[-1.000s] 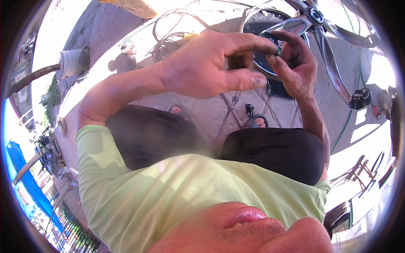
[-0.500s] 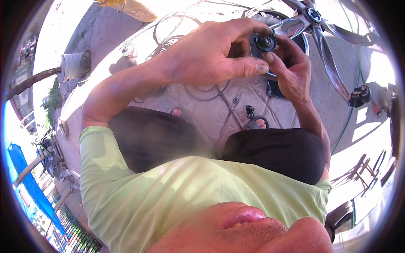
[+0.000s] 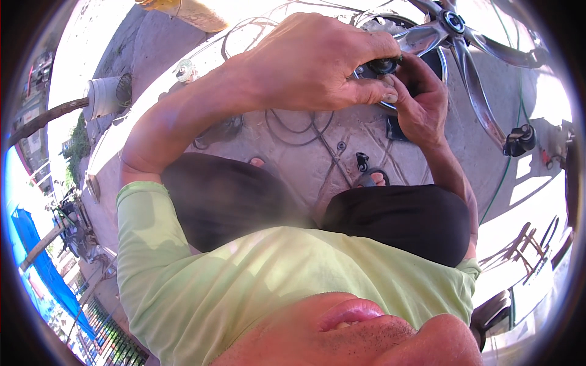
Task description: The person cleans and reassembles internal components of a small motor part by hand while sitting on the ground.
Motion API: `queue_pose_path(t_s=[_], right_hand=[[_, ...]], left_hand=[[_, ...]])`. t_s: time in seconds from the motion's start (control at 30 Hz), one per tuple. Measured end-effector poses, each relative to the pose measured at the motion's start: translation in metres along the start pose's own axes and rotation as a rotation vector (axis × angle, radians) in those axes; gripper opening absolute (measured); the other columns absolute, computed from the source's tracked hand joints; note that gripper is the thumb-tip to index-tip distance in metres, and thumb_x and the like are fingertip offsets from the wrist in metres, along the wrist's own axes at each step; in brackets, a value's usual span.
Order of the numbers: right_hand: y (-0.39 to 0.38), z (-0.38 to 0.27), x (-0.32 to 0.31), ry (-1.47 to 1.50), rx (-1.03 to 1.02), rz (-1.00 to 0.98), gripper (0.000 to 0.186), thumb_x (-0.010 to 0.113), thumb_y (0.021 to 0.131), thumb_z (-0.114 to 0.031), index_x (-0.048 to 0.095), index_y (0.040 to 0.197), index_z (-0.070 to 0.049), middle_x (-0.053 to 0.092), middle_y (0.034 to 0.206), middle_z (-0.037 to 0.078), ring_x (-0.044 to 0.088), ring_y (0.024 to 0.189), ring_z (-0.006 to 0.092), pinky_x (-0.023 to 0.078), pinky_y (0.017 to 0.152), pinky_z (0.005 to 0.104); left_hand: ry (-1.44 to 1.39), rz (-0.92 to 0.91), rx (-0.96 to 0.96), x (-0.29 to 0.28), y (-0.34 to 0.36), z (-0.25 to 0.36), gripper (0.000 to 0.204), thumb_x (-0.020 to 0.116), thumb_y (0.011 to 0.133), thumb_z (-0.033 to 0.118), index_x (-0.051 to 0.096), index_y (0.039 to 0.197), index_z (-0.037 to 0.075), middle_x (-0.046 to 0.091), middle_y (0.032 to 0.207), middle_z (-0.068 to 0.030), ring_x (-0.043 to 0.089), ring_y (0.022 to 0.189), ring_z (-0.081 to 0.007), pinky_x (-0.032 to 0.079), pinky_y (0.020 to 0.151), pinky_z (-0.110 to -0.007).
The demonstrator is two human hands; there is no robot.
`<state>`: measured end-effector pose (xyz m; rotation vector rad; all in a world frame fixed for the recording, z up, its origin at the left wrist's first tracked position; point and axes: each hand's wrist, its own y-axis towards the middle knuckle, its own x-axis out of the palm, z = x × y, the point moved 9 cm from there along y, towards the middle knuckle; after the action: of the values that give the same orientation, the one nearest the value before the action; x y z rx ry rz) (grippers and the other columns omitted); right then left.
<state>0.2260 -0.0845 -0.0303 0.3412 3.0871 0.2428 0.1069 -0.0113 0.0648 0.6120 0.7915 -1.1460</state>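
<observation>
Both my hands meet around a small black caster-like wheel [image 3: 383, 65], above the floor and ahead of my knees. My left hand [image 3: 314, 64] reaches across from the left, its thumb and index finger closed about the wheel's near side. From the right, my right hand [image 3: 422, 100] pinches the same wheel, with its thumb next to the left thumb. Fingers cover most of the wheel. Just beyond is a shiny metal five-legged chair base [image 3: 453, 23], with a black caster [image 3: 520, 140] on the leg nearest me.
A dark round rim [image 3: 436, 67] lies behind my hands, partly under the chair base. Cables [image 3: 299, 129] loop over the tiled floor. A small black part [image 3: 362, 161] sits by my right foot. To the left stand a white bucket [image 3: 107, 97] and a yellowish container [image 3: 192, 13].
My left hand has turned and risen slightly, and its fingers now wrap over the wheel, hiding more of it. My right hand stays nearly in place.
</observation>
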Motion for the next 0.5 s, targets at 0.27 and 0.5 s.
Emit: queue_pose_path(t_s=[0.27,0.5], right_hand=[[0.0,-0.004,0.002,-0.113,-0.057,0.016,0.04,0.079,0.093,-0.014,0.067,0.129,-0.002,0.055,0.078,-0.008,0.047,0.069,0.0001,0.038,0.06,0.0182],[0.001,-0.004,0.002,-0.168,-0.097,0.038,0.041,0.081,0.091,-0.015,0.067,0.128,-0.002,0.051,0.073,-0.008,0.045,0.066,0.0006,0.039,0.058,0.0184]], left_hand=[[0.088,-0.138,0.312,-0.02,0.013,0.028,0.036,0.083,0.084,0.025,0.065,0.106,0.003,0.068,0.077,-0.0155,0.07,0.069,-0.0317,0.055,0.064,-0.039],[0.335,-0.001,0.308,0.0,0.002,0.026,0.032,0.079,0.086,0.027,0.068,0.11,0.01,0.067,0.077,-0.0112,0.066,0.065,-0.0313,0.052,0.063,-0.041]])
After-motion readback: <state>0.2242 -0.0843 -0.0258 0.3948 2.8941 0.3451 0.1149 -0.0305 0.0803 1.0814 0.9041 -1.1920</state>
